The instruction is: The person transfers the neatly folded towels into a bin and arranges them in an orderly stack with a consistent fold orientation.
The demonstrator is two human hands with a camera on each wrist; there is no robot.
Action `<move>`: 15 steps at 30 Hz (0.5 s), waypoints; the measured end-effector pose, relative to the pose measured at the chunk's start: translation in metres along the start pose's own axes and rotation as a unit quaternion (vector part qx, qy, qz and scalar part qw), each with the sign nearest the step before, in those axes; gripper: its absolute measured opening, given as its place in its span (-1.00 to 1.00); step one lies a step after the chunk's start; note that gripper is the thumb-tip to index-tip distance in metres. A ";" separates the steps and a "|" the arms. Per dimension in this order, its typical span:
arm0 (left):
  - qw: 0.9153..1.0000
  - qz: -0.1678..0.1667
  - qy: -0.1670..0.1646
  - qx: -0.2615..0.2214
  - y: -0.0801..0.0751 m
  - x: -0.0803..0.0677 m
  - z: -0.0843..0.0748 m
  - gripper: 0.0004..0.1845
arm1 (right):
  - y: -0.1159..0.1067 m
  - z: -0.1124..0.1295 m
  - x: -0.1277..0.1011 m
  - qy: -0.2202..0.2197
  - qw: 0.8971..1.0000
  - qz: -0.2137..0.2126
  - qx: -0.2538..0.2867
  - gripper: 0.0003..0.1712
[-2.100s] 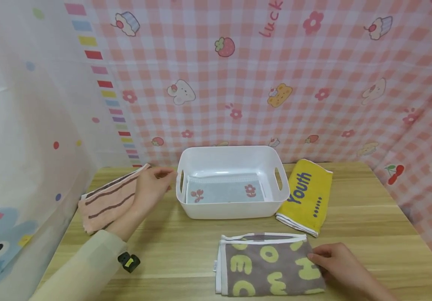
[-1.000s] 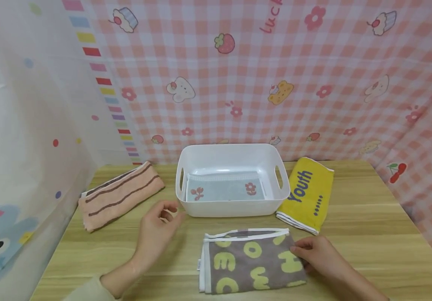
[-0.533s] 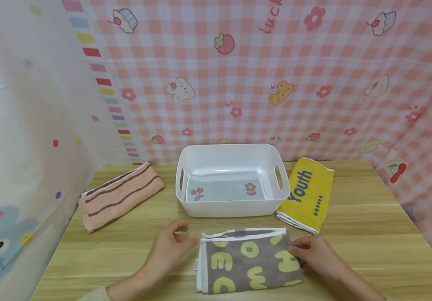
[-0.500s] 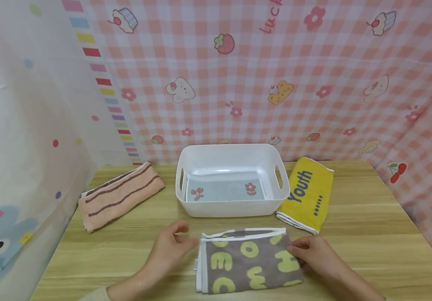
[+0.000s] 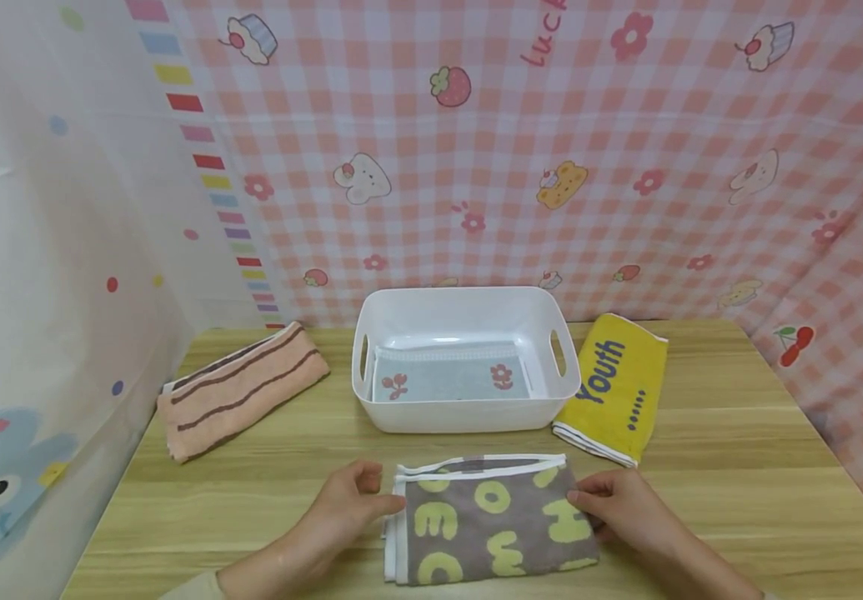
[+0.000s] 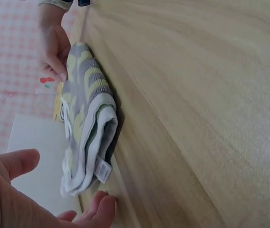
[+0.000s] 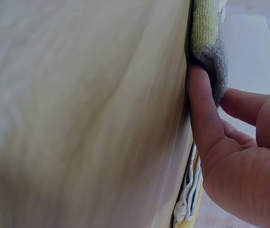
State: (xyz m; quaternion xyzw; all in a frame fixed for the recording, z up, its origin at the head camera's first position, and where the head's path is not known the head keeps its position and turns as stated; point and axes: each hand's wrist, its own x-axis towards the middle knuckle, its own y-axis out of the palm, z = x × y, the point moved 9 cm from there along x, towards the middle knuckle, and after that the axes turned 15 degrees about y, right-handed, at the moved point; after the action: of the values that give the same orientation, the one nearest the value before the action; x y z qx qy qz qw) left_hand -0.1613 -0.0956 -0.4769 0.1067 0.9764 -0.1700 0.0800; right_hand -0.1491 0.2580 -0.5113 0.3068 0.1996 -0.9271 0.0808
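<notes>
The folded grey towel (image 5: 487,525) with yellow letters lies on the near middle of the wooden table (image 5: 739,467), just in front of the white bin (image 5: 464,417). Your right hand (image 5: 622,512) pinches its right edge, thumb underneath and fingers on top; keep that grip shallow so the layers stay stacked. Your left hand (image 5: 348,508) sits at the left edge, loosely curled and holding nothing, fingertips just beside the white hem. Slide them under all the layers before you lift, and raise both ends level. The yellow towel (image 5: 614,387) and striped pink towel (image 5: 239,387) lie well apart, flanking the bin.
</notes>
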 end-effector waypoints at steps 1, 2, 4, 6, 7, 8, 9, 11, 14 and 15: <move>1.000 -0.001 -0.005 -0.004 0.000 0.000 0.002 -0.29 | 0.000 0.000 0.000 0.000 1.000 -0.001 0.000 -0.72; 1.000 0.001 -0.011 -0.011 0.000 0.000 0.004 -0.29 | 0.001 0.000 0.000 0.001 1.000 0.000 0.001 -0.72; 0.999 0.006 -0.023 -0.026 0.002 0.000 0.007 -0.30 | 0.002 0.001 0.000 0.000 1.000 0.002 0.002 -0.72; 0.998 0.011 -0.035 -0.042 0.004 0.000 0.009 -0.30 | 0.002 0.002 -0.001 0.002 1.000 0.003 0.002 -0.72; 0.998 0.013 -0.043 -0.053 0.005 0.000 0.011 -0.30 | 0.003 0.002 -0.001 0.002 1.000 0.004 0.002 -0.72; 0.996 0.016 -0.050 -0.066 0.006 -0.001 0.012 -0.29 | 0.003 0.002 0.000 0.004 1.000 0.004 0.002 -0.72; 0.995 0.016 -0.055 -0.080 0.008 -0.001 0.013 -0.29 | 0.003 0.002 0.000 0.006 1.000 0.005 0.002 -0.72; 0.992 0.017 -0.060 -0.109 0.012 -0.002 0.015 -0.29 | 0.004 0.002 0.001 0.009 1.000 0.004 0.000 -0.72; 0.985 0.024 -0.064 -0.161 0.018 -0.004 0.017 -0.32 | 0.004 0.002 0.002 0.011 1.000 0.002 0.000 -0.72; 0.982 0.029 -0.066 -0.175 0.020 -0.004 0.018 -0.34 | 0.004 0.002 0.002 0.011 1.000 0.000 0.000 -0.72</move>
State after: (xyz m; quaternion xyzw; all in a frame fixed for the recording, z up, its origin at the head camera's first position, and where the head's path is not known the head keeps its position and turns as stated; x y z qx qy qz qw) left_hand -0.1508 -0.0841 -0.4987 0.1078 0.9802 -0.0008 0.1663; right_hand -0.1504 0.2539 -0.5125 0.3169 0.2005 -0.9237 0.0790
